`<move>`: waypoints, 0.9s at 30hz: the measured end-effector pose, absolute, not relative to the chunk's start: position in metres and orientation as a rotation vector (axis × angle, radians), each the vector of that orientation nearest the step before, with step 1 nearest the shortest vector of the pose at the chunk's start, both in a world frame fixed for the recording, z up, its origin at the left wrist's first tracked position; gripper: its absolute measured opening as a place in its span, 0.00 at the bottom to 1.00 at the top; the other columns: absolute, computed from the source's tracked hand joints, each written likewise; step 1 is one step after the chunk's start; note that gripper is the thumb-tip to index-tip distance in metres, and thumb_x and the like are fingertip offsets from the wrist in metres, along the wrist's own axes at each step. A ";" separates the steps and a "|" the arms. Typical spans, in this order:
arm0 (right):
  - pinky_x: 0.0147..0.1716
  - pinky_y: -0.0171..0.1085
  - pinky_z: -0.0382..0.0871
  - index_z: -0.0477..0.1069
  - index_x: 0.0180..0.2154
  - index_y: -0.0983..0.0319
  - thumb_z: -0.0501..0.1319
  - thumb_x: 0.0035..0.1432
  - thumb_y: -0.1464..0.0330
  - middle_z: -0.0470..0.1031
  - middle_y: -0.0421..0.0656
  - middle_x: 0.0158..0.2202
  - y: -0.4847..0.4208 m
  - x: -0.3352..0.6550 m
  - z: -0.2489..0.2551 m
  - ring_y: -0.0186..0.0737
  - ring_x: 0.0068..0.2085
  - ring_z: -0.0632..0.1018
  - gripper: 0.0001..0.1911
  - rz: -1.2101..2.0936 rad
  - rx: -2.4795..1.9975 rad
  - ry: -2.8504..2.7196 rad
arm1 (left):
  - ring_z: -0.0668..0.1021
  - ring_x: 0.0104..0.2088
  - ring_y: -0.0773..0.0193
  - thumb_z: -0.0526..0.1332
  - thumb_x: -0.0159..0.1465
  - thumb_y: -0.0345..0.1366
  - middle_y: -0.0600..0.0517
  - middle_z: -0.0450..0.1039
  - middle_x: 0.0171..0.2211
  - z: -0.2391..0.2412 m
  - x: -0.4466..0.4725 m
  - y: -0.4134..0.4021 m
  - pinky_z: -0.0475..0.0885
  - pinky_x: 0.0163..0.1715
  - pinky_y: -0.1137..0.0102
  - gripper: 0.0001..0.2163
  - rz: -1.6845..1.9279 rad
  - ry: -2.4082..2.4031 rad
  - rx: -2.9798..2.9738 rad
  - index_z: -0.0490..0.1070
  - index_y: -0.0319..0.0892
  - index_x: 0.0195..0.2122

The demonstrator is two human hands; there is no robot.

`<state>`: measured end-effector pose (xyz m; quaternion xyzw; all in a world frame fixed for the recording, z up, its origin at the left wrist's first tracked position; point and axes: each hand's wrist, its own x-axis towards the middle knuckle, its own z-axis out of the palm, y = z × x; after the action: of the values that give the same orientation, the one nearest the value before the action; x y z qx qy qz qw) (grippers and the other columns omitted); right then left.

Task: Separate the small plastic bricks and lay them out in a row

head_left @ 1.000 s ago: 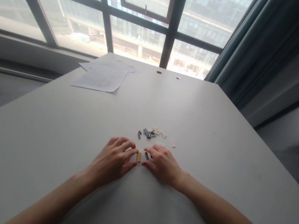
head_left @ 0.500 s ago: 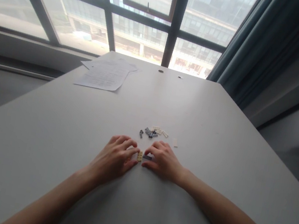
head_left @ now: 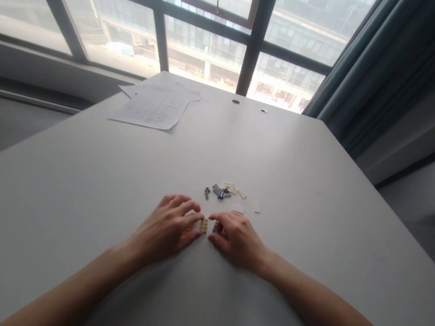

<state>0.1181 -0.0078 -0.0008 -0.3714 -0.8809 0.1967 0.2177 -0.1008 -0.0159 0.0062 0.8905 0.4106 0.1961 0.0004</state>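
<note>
Head view: two bare hands work on a white table (head_left: 305, 161), one coming from the near left and one from the near right. The left hand (head_left: 169, 227) pinches a small tan block (head_left: 204, 226) with the tips of its thumb and pointer finger. The block sits right at the ends of those tips, on the side that faces the other hand, with its bumps showing.

The right hand (head_left: 240, 239) has its thumb and pointer finger apart. A little dark gray piece (head_left: 215, 227) is in the space between them, a bit back from the tips and partly hidden. You cannot tell if the fingers press on it. The tan block and the gray piece are close but do not touch.

Toward the table's far edge, just past the hands, lies a pile of gray pieces (head_left: 219, 191) with white pieces (head_left: 230, 187) behind it. A flat white piece (head_left: 238, 209) is just beyond the right hand, and a cream piece (head_left: 257, 207) lies nearer the right edge. Papers (head_left: 149, 110) lie by the far left corner.
</note>
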 end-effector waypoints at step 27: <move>0.50 0.42 0.62 0.71 0.47 0.61 0.64 0.52 0.72 0.74 0.45 0.42 -0.003 0.110 -0.006 0.42 0.45 0.72 0.18 0.623 -1.071 -2.324 | 0.70 0.47 0.55 0.58 0.63 0.36 0.49 0.73 0.43 0.008 -0.101 -0.017 0.62 0.49 0.58 0.09 0.589 1.324 2.809 0.73 0.47 0.44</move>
<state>0.1099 -0.0027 -0.0064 -0.3936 -0.8542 0.2289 0.2511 -0.1008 -0.0167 0.0077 0.8887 0.4189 0.1864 -0.0095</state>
